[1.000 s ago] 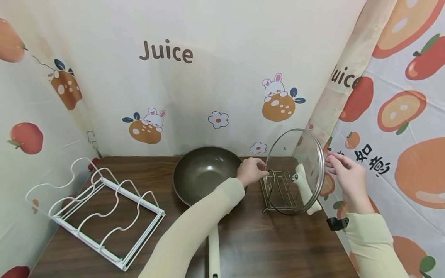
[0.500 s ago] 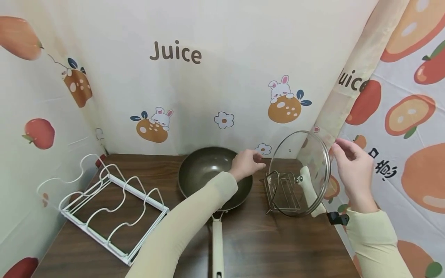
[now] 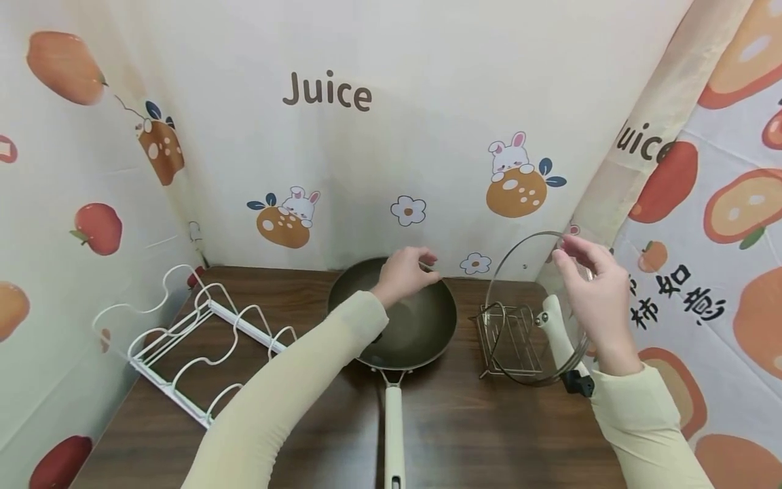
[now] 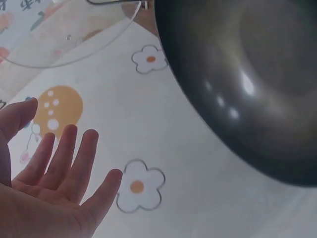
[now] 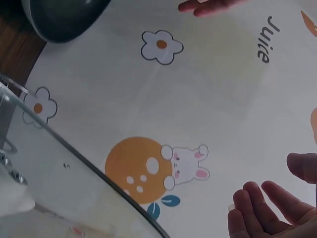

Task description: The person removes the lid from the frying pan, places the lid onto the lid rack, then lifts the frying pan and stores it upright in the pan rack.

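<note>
My left hand (image 3: pixel 406 277) hovers over the dark wok (image 3: pixel 415 333), its fingers apart and holding nothing; the left wrist view shows them loosely spread beside the wok's rim (image 4: pixel 190 101). A glass lid (image 3: pixel 519 285) with a cream handle (image 3: pixel 557 336) stands on edge in a small wire rack (image 3: pixel 516 372), right of the wok. My right hand (image 3: pixel 595 295) overlaps the lid's upper right edge in the head view. In the right wrist view that hand (image 5: pixel 272 210) is apart from the lid (image 5: pixel 69 188), its fingers relaxed and bare of any object.
A white wire rack (image 3: pixel 247 328) with wavy dividers lies on the left of the brown wooden table (image 3: pixel 476 435). The wok's cream handle (image 3: pixel 394 428) points toward the front edge. Fruit-printed cloth (image 3: pixel 342 149) encloses the back and both sides.
My left hand has drawn away from the lid, leftward over the wok. The right hand has let go of the lid's right rim and now overlaps its upper edge. The head view has shifted slightly.
</note>
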A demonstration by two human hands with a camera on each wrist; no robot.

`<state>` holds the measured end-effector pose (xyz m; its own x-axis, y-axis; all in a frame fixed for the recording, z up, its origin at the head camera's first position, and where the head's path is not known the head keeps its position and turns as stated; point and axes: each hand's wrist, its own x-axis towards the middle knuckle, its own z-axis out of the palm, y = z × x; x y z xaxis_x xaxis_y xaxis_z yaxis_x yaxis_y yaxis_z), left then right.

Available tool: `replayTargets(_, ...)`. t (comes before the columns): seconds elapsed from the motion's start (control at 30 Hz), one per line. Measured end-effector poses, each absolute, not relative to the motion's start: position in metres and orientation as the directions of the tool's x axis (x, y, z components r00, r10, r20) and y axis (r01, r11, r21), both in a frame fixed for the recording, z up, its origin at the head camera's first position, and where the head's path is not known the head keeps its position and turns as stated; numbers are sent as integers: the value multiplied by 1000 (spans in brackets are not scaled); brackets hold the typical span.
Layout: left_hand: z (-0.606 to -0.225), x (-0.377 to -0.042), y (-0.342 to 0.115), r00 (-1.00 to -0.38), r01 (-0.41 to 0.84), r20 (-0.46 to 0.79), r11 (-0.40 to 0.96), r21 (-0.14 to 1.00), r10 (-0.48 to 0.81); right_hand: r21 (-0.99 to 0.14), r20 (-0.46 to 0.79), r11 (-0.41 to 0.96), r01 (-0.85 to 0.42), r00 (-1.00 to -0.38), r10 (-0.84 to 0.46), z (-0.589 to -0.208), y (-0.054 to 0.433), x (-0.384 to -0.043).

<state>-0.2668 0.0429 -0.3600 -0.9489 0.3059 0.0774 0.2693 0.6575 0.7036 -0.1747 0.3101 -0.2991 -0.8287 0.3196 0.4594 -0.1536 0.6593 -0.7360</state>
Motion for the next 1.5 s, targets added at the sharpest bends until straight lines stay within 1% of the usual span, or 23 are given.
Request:
replayTargets(0.1,-355,-267,31,-954,265,90,672,692,285,-732,441,662,-159,-851,283,-302,301,-177)
replayTargets(0.43,-354,-260,0,-954,279,109,692,666,280,-733,376,667,-136,-898,229,-321,284,-181)
replayTargets(0.63,-357,-257,-20,-954,290,126,716,635,273,-744,351,642,-184,-926,141,-340,272,-184)
replayTargets(0.77,-359,-254,-33,-948,306,132,722,621,289,-749,348,627,-214,-932,99,-353,264,-188)
replayTargets(0.97,-359,-246,-60,-951,293,110,727,621,290,-743,337,624,-242,-941,36,-369,255,-192)
replayTargets(1.1,-357,-244,-77,-951,291,101,729,620,293,-739,314,635,-226,-949,28,-380,251,-192)
replayTargets(1.23,-357,-242,-92,-954,278,86,734,620,289,-756,257,627,-186,-966,23,-386,245,-188)
replayTargets(1.5,-364,-233,-125,-957,263,59,767,585,283,-753,192,634,-174,-980,-40,-417,236,-184)
